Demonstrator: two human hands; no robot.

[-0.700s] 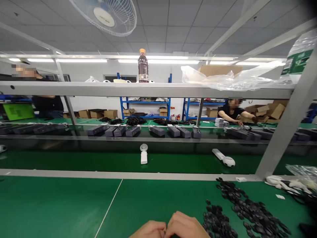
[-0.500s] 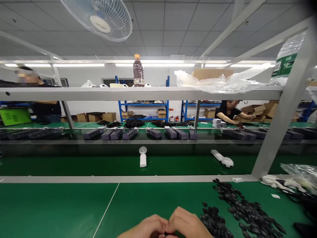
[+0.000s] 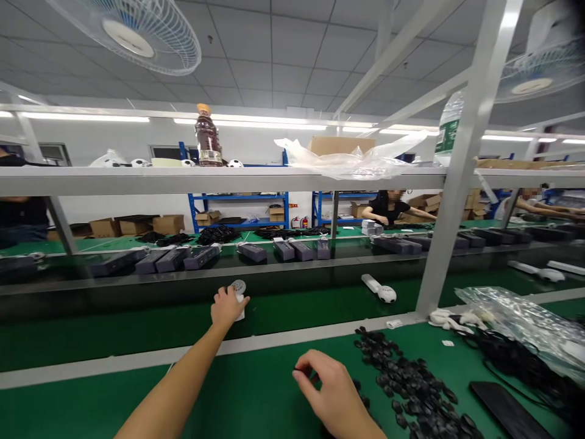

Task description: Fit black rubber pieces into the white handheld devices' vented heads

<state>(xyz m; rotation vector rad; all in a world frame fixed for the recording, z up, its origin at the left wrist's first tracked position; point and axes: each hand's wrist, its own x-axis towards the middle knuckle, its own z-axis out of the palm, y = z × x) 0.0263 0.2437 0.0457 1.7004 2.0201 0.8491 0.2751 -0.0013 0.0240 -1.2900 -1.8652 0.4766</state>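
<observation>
L hand [image 3: 227, 308] moved fwd since prev frame, away from R hand [image 3: 333, 387], now over white handheld unit [image 3: 239, 286] on green belt [image 3: 297, 312], can't tell if gripped; R hand half-curled nr blk parts [image 3: 415, 384], contents unclear.

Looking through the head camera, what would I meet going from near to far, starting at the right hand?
Right hand → pale rail → left hand at a white device → row of dark grey boxes → black bundles → blue shelving.
</observation>
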